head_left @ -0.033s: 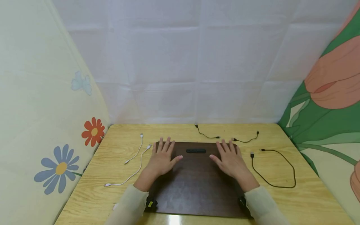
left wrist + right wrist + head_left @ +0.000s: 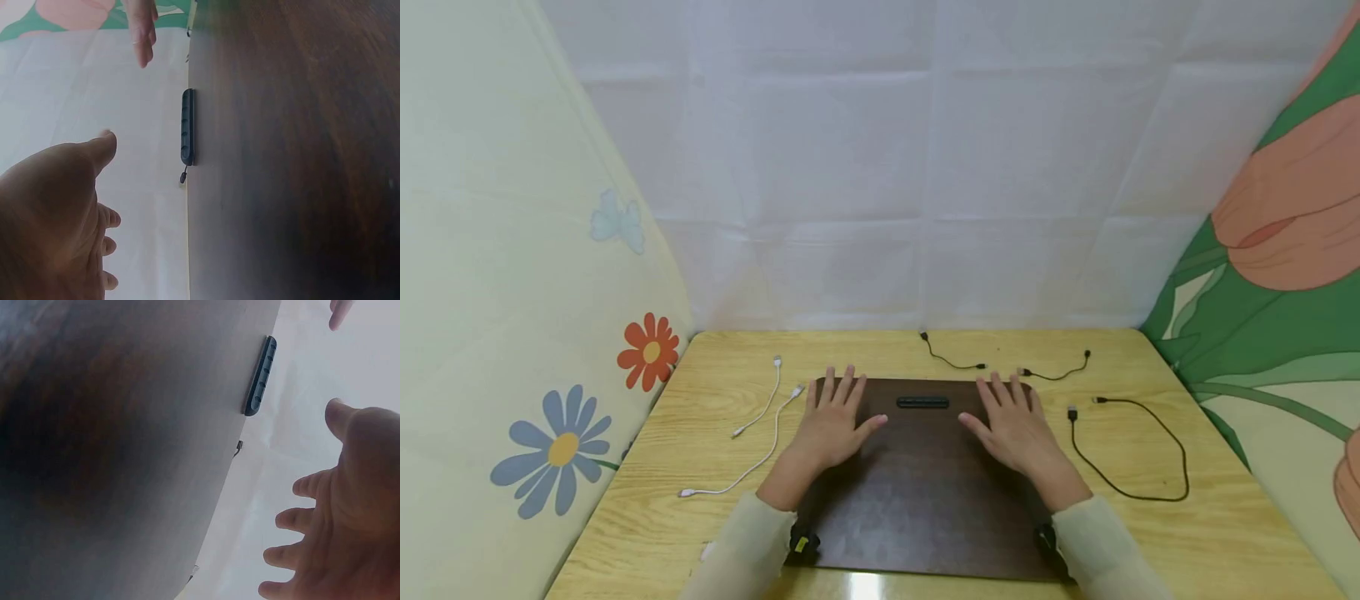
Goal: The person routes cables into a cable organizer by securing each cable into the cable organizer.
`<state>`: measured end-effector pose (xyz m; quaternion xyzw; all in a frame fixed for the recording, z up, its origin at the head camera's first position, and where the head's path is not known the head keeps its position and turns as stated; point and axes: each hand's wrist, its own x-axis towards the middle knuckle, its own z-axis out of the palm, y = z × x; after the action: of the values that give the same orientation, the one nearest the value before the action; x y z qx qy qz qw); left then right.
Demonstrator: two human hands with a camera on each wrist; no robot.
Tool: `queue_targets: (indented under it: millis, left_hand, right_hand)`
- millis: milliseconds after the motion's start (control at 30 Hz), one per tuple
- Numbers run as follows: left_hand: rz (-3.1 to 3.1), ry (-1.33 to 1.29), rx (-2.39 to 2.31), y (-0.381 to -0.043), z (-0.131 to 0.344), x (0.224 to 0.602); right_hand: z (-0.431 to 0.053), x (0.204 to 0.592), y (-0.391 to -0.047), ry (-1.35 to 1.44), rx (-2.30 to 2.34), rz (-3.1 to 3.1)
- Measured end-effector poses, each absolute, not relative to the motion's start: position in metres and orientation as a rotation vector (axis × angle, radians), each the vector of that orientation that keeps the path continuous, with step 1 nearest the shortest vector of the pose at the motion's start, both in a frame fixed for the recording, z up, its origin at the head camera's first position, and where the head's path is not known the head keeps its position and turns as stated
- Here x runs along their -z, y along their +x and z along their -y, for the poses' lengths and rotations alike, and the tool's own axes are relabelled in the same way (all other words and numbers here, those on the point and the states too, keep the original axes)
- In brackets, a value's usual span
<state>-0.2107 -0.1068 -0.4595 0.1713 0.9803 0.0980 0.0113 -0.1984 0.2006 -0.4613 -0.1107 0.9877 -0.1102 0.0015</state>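
My left hand (image 2: 829, 432) is held palm down over the left part of a dark brown board (image 2: 925, 492), fingers spread and nothing in it. Over the board's right part, my right hand (image 2: 1017, 432) is likewise spread and holds nothing. Both wrist views show a gap between the palms and the board. Between the hands, near the board's far edge, lies a black cable holder strip (image 2: 922, 402) with a row of notches, seen also in the left wrist view (image 2: 187, 128) and right wrist view (image 2: 261, 376). Neither hand touches it.
Two white USB cables, one short (image 2: 767, 407) and one longer (image 2: 775, 433), lie left of the board. Behind it are two short black cables (image 2: 942, 358) (image 2: 1063, 375). A longer black cable (image 2: 1185, 467) curves at the right. A white cloth (image 2: 880, 208) hangs behind the wooden table (image 2: 1225, 533).
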Motion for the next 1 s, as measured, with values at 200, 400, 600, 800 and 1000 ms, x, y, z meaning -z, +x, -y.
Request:
queue_targets:
  millis: [200,400,600,800,1000]
  left_hand:
    - [-3.009,0.537,-0.31,-0.207,0.108,0.461]
    - [-2.802,0.537,-0.352,-0.2,0.113,0.466]
    - [-2.708,0.522,-0.324,-0.196,0.114,0.47]
    - [-2.712,0.518,-0.316,-0.195,0.114,0.472]
    - [-2.721,0.517,-0.296,-0.196,0.113,0.47]
  right_hand:
    - [-0.2,0.463,-0.196,-0.35,0.381,-3.071]
    - [-0.203,0.46,-0.197,-0.368,0.373,-3.068]
    - [-0.208,0.458,-0.198,-0.359,0.385,-3.072]
    - [-0.212,0.461,-0.202,-0.349,0.413,-3.047]
    - [-0.225,0.459,-0.207,-0.342,0.432,-3.046]
